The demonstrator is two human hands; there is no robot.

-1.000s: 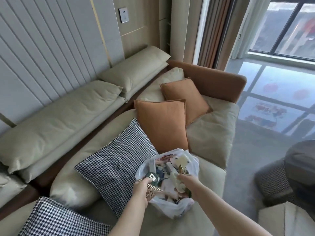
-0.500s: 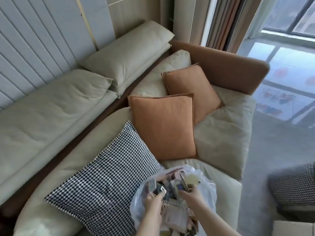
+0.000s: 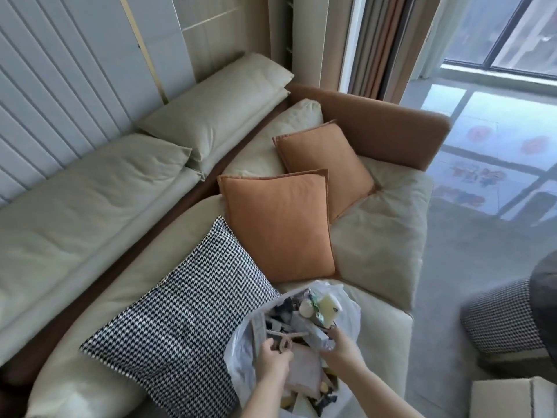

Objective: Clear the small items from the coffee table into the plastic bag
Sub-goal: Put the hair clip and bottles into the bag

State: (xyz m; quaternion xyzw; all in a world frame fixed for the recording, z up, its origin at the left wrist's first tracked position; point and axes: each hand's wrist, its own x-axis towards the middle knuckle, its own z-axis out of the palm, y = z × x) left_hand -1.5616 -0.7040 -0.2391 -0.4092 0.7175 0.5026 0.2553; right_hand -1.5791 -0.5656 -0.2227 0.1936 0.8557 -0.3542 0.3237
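I see the bag (image 3: pixel 351 309) open at the sofa's (image 3: pixel 376 236) front edge, full of small items. My left hand (image 3: pixel 272 359) grips a tan looped item (image 3: pixel 284 341) inside it; my right hand (image 3: pixel 342 343) pinches the bag's rim.

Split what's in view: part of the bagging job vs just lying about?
Job:
plastic bag, on the sofa seat
small items filling it
left hand in the bag's mouth, holding a beige clip-like piece
right hand at the bag's right edge

Lying about:
houndstooth cushion
two orange cushions
sofa
cardboard box
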